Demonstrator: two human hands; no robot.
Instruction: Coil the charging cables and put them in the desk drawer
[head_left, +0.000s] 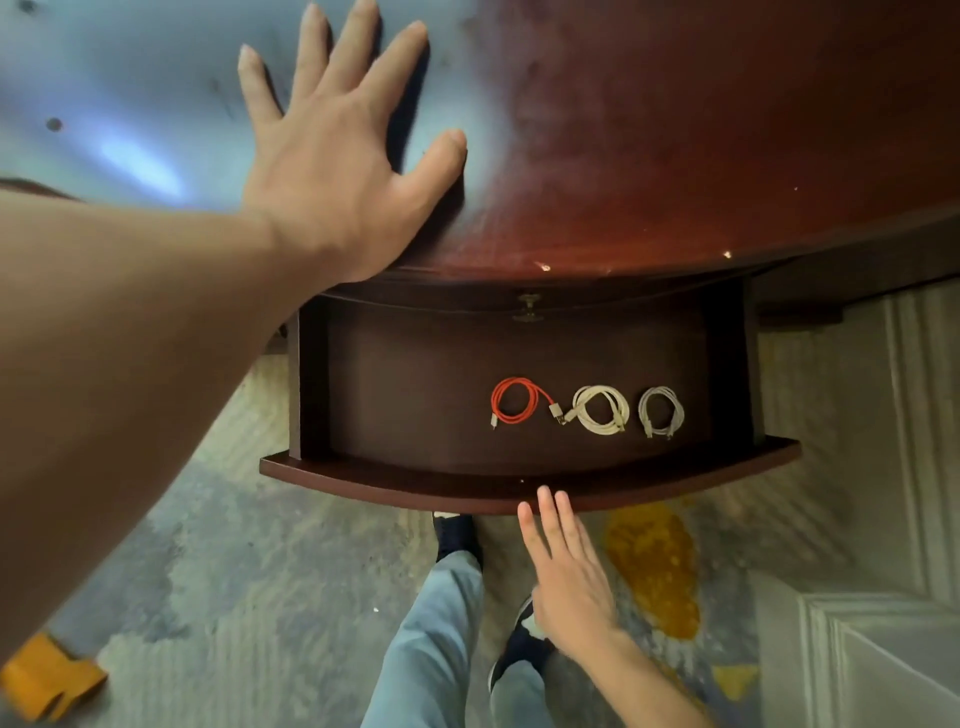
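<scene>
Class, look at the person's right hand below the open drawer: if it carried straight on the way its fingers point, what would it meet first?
Most likely the drawer front. The right hand is open, its fingertips at that curved front panel; whether they touch it is unclear. The coiled cables lie beyond, inside.

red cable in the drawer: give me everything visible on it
The red cable is wound into a neat round coil of several loops, lying flat on the dark wooden floor of the open drawer. It is leftmost of three coils. One pale plug sticks out at lower left; the other end trails right to a plug meeting the cream cable. Neither hand touches it.
</scene>
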